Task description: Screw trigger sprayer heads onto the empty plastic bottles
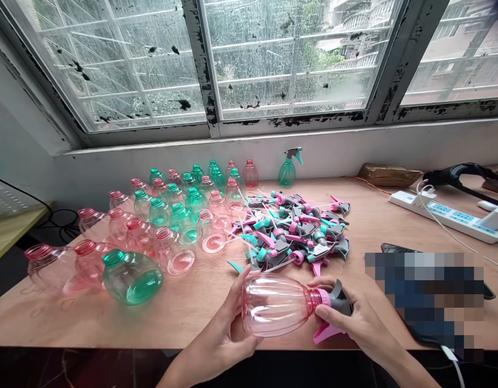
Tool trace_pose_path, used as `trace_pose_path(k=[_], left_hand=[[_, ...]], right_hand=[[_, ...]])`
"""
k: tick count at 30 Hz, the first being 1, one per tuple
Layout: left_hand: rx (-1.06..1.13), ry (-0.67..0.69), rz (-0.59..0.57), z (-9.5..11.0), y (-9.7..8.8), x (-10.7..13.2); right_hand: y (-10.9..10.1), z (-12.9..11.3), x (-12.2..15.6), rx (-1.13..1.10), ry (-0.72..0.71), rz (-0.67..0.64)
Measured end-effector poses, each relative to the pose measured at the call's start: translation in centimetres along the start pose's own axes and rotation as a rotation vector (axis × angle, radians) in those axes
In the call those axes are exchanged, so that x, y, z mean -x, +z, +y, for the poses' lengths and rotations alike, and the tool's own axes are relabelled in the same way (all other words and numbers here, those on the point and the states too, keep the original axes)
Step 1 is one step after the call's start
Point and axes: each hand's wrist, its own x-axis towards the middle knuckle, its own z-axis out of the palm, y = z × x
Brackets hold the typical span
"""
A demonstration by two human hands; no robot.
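A clear pink spray bottle (276, 306) lies sideways between my hands, over the front of the table. My left hand (232, 323) is wrapped round its base, thumb below and fingers behind. At the neck, my right hand (349, 315) grips the grey and pink spray head (327, 302), its thumb on the pink collar. The collar sits at the bottle's threaded mouth, with some red thread showing; how tightly it is seated I cannot tell. The pink trigger points down. Just behind is a heap of loose spray heads (293, 231) in pink, teal and grey.
Rows of open pink and green bottles (180, 215) stand on the left of the wooden table (200, 323). A green bottle with its sprayer (287, 171) is by the wall. To the right are a power strip (446, 215), a pixelated dark device (434, 296) and cables.
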Motion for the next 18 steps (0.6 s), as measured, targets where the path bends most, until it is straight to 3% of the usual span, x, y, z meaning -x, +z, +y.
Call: trace_pose_path(k=[6, 11, 15, 18], left_hand=[[0.092, -0.074, 0.037, -0.21, -0.13, -0.06], [0.046, -0.054, 0.016, -0.15, -0.15, -0.14], [0.006, -0.005, 0.056, -0.12, 0.08, -0.10], [0.063, -0.051, 0.051, -0.22, 0.06, -0.03]], right_hand=[[0.30, -0.10, -0.01, 0.120, -0.068, -0.024], [0.36, -0.31, -0.08, 0.070, 0.035, 0.004], [0.23, -0.46, -0.13, 0.043, 0.044, -0.016], [0.36, -0.38, -0.11, 0.001, 0.030, -0.063]])
